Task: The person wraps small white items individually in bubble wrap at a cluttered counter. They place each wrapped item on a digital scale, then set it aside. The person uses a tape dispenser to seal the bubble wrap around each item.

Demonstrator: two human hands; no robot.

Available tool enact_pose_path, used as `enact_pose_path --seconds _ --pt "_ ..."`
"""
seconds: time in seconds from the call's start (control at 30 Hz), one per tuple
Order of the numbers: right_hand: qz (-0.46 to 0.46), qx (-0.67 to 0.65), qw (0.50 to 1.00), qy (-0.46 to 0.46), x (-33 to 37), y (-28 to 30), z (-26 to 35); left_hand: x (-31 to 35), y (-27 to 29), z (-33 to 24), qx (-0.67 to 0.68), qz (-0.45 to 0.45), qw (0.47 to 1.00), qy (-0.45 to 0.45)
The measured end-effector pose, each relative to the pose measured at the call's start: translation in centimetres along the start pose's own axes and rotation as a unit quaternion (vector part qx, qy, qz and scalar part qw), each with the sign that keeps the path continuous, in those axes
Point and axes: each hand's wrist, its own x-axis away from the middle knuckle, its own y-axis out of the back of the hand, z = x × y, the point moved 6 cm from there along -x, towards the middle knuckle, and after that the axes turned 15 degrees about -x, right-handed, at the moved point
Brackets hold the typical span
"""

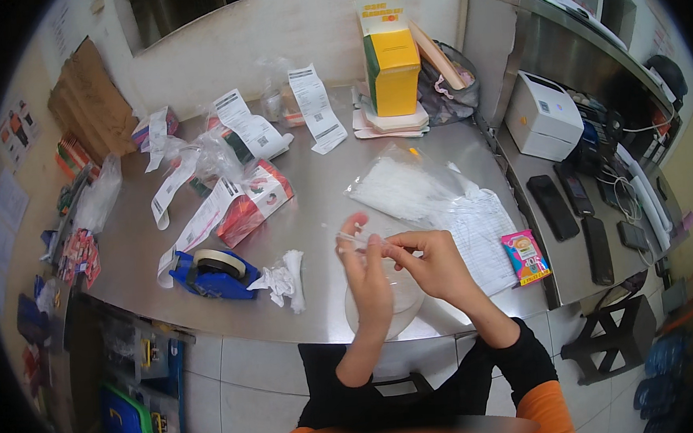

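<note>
Near the front edge of the steel table, my left hand [369, 282] and my right hand [435, 265] meet with fingers pinched together. Between them runs a thin, whitish translucent strip [352, 237], too small to name surely. Below the hands lies a round, clear plastic disc or lid [404, 312], partly covered by them. Just beyond is a clear plastic bag [404, 185] filled with thin white pieces. A ruled, written-on paper sheet [482, 228] lies to the right, with a pink and yellow snack packet [525, 258] on its edge.
On the left sit a blue tape dispenser [213, 274], crumpled white tissue [283, 282], and a red box [254, 202] among wrapped parcels with paper labels. A yellow carton [395, 70] stands at the back. A label printer [544, 115] and several phones occupy the right counter.
</note>
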Motion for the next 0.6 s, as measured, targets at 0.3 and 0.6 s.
enact_pose_path --seconds 0.3,0.6 --pt "0.016 0.325 0.934 0.149 1.5 -1.3 -1.5 -0.4 4.3 4.5 -0.004 0.024 0.999 0.033" --pt "-0.015 0.385 0.895 0.227 2.3 -2.3 -1.6 0.1 2.8 5.5 -0.013 0.105 0.994 0.010"
